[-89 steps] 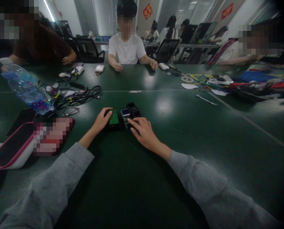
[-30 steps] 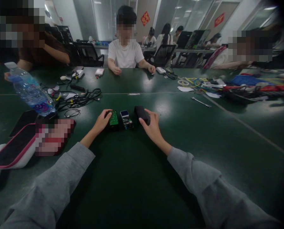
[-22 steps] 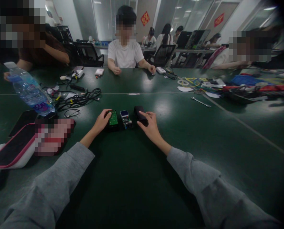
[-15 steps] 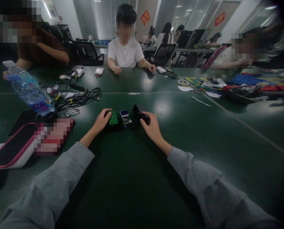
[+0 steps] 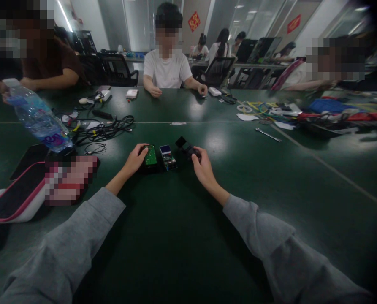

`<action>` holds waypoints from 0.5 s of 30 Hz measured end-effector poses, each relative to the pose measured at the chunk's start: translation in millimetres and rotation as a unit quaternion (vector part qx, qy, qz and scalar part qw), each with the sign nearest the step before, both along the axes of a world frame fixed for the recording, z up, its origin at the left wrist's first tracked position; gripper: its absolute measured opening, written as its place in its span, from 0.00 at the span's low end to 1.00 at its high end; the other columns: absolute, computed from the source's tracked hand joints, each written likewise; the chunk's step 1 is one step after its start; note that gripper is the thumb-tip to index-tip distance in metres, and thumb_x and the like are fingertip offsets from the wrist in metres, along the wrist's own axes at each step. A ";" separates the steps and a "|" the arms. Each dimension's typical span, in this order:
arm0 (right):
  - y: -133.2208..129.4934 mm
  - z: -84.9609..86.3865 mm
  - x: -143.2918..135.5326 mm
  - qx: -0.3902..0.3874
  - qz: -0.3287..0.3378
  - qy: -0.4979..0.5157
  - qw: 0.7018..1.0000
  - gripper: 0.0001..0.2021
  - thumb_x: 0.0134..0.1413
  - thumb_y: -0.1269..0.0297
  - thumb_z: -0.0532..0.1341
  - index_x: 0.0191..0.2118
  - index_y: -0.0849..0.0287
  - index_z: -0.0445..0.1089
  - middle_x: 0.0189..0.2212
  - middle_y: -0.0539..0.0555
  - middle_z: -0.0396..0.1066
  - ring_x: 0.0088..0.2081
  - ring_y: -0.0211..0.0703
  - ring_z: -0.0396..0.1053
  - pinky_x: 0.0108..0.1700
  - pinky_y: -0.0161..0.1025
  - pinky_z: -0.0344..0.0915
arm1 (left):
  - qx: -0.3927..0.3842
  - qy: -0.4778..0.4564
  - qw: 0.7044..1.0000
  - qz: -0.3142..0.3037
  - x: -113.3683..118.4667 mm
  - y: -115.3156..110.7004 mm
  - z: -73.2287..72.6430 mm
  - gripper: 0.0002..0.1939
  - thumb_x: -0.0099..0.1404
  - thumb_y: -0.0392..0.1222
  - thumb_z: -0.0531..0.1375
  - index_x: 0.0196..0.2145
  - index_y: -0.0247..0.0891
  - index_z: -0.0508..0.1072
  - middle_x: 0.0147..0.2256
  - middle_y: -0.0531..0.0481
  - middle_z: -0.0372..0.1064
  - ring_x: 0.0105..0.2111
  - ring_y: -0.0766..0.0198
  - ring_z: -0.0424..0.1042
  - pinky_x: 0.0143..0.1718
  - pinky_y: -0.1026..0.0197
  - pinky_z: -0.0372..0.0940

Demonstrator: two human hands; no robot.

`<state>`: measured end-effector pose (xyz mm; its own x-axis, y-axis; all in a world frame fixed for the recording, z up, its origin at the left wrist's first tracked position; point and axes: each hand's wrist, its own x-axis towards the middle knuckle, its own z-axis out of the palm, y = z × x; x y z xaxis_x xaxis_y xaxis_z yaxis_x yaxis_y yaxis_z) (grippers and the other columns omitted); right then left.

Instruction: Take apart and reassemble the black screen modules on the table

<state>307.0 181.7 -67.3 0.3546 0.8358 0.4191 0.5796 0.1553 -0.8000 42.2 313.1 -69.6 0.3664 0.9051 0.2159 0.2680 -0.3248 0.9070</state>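
My left hand (image 5: 137,158) is closed around the left side of a black case with a green circuit board (image 5: 150,156) in it, the thumb lying on the board's edge. To its right a small circuit module with a screen (image 5: 167,157) rests on the table, touched by neither hand. My right hand (image 5: 203,162) is closed on a black plastic housing (image 5: 185,145), which it holds tilted just right of the module. The fingers hide part of that housing.
On the dark green table (image 5: 163,236), a water bottle (image 5: 39,116), a pink-edged case (image 5: 20,192) and black cables (image 5: 109,128) lie to the left. A wrench (image 5: 268,135) and a heap of wires (image 5: 327,112) are on the right. A person in white (image 5: 167,69) sits opposite.
My right hand has turned the black housing, so more of its flat dark face shows. My left hand, the board and the screen module have stayed in place.
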 end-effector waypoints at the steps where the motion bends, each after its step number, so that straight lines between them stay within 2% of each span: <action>1: -0.6 0.7 -0.2 -0.003 -0.006 -0.008 1.000 0.20 0.64 0.57 0.51 0.57 0.57 0.61 0.52 0.62 0.64 0.53 0.52 0.64 0.54 0.55 0.64 | -0.003 -0.001 1.000 0.000 0.0 0.5 -0.4 0.19 0.69 0.52 0.54 0.52 0.41 0.69 0.48 0.46 0.71 0.48 0.56 0.71 0.51 0.50 0.65; 6: -3.3 3.5 -2.0 -0.025 -0.059 -0.069 0.996 0.20 0.63 0.55 0.50 0.57 0.56 0.61 0.53 0.62 0.59 0.57 0.56 0.59 0.58 0.60 0.57 | -0.006 -0.004 1.000 0.004 0.4 2.2 -2.3 0.19 0.68 0.52 0.54 0.52 0.41 0.69 0.48 0.46 0.71 0.48 0.56 0.71 0.51 0.50 0.65; 12: -4.3 4.1 -5.6 -0.030 -0.085 -0.087 0.992 0.19 0.64 0.56 0.48 0.57 0.52 0.59 0.55 0.61 0.57 0.59 0.59 0.56 0.56 0.66 0.55 | 0.000 -0.002 1.000 0.000 0.2 1.8 -1.0 0.19 0.68 0.52 0.54 0.52 0.41 0.69 0.49 0.46 0.71 0.49 0.56 0.70 0.52 0.50 0.65; 15: -4.1 4.7 -5.5 -0.046 -0.087 -0.084 0.992 0.19 0.64 0.56 0.48 0.58 0.52 0.59 0.54 0.61 0.57 0.58 0.58 0.57 0.57 0.66 0.54 | 0.002 -0.004 1.000 -0.002 0.3 2.5 -1.6 0.19 0.69 0.52 0.54 0.53 0.41 0.68 0.49 0.46 0.71 0.49 0.56 0.70 0.52 0.51 0.65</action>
<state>301.5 177.6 -62.6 0.4288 0.8052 0.4096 0.7182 -0.0287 -0.6952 42.6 315.6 -71.2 0.3684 0.9027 0.2223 0.2593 -0.3294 0.9079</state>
